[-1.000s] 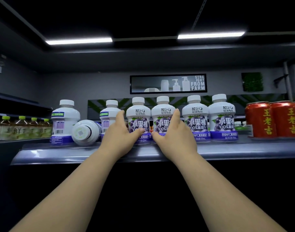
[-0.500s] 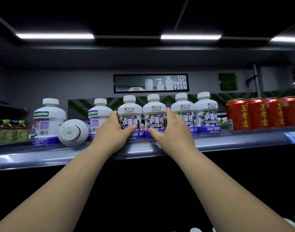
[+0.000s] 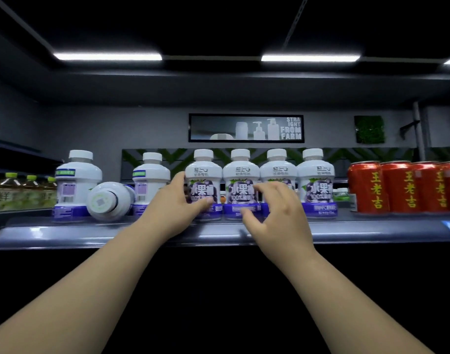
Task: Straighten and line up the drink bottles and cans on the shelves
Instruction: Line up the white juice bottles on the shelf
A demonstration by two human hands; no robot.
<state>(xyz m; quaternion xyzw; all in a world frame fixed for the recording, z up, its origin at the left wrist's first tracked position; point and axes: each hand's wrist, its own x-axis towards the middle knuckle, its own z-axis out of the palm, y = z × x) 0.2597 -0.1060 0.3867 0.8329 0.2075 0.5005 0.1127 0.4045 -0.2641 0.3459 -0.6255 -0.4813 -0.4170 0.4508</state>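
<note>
Dim shop aisle, grey display shelf (image 3: 65, 233) stocked with rows of white juice bottles (image 3: 315, 182), red cans (image 3: 366, 187), advertising sign (image 3: 246, 128), strip ceiling lights (image 3: 107, 56)

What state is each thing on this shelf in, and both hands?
Left hand: gripping a bottle.
Gripped bottle: upright.
Right hand: fingers loosely curled, contact unclear.
Tipped bottle: lying on its side.
Other white bottles: upright.
Red cans: upright, in a row.

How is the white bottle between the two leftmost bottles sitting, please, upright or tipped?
Tipped: the bottle lies on its side, one round end toward the camera.
</note>
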